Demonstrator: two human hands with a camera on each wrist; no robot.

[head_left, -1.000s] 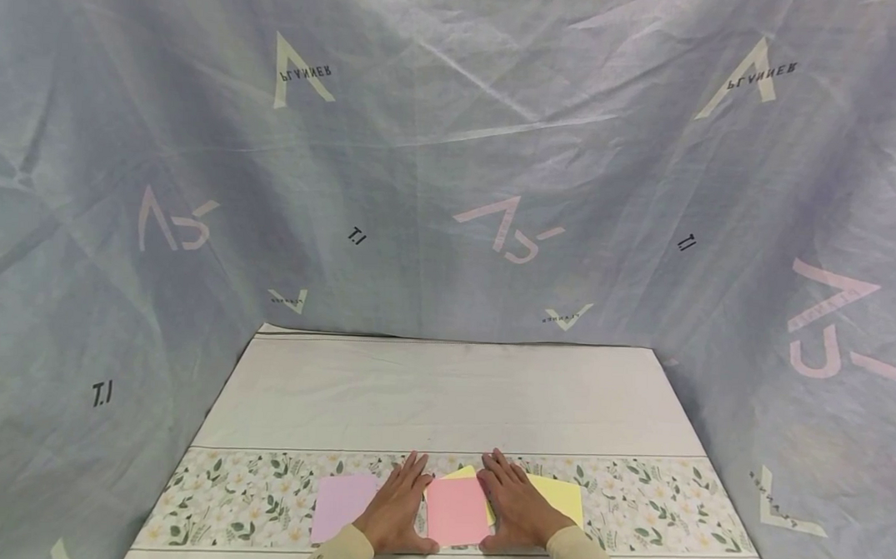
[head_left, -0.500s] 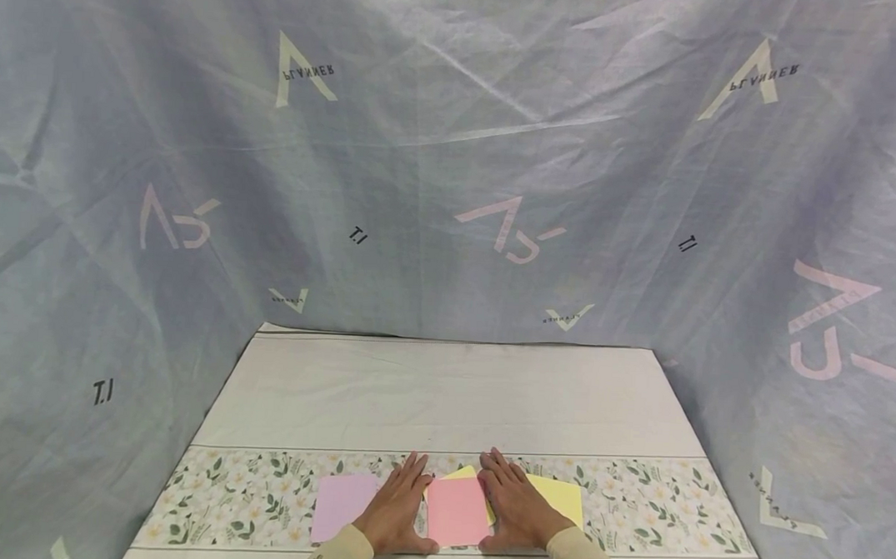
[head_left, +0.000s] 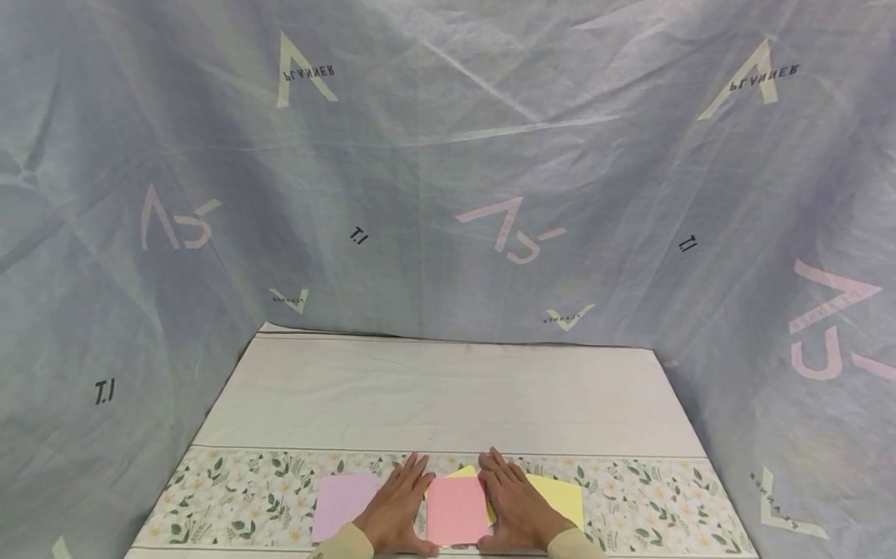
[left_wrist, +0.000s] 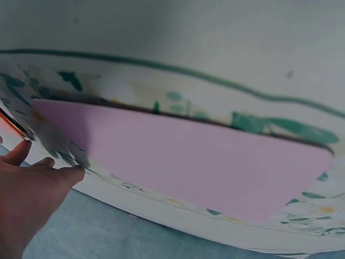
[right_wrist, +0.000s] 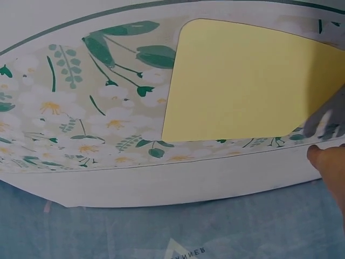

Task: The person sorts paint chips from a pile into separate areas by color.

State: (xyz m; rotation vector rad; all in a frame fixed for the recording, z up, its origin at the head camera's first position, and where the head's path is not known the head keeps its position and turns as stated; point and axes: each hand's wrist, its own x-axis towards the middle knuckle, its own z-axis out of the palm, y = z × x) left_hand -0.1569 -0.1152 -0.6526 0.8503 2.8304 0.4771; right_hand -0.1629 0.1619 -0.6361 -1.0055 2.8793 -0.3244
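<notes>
A pink square paper sheet lies flat in the middle, on top of a yellow sheet turned at an angle. Along its left side rests my left hand, fingers stretched forward and thumb near the pink sheet's front corner. My right hand mirrors it on the right side, its extended fingers at the sheet's edge. Left of the left hand is a lilac sheet, partly covered by that hand in the head view. Another yellow sheet with rounded corners lies partly beneath the right hand.
A white tabletop carries a printed band of flowers and leaves, on which the sheets lie. Grey-blue cloth with printed letters hangs behind and at both sides.
</notes>
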